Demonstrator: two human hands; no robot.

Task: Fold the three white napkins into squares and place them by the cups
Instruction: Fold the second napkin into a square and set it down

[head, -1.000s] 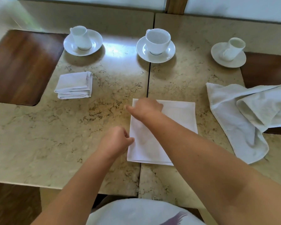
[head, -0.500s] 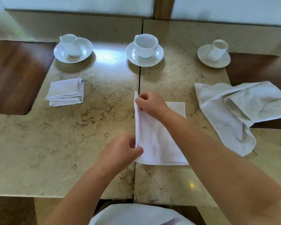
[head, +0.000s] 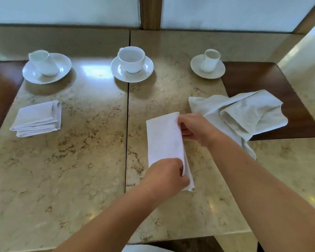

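Both hands grasping centre napkin [head: 164, 139]: left hand [head: 168, 176] pinching near edge, right hand [head: 195, 130] pinching far right edge.

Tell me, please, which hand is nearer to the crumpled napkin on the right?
Right. The right hand pinches the napkin being folded just beside the crumpled napkin; the left hand holds that napkin's near end, farther away.

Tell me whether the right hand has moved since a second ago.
Yes. The right hand went rightward, away from the dark seam between the beige marble tabletops, carrying the white cloth napkin's edge over.
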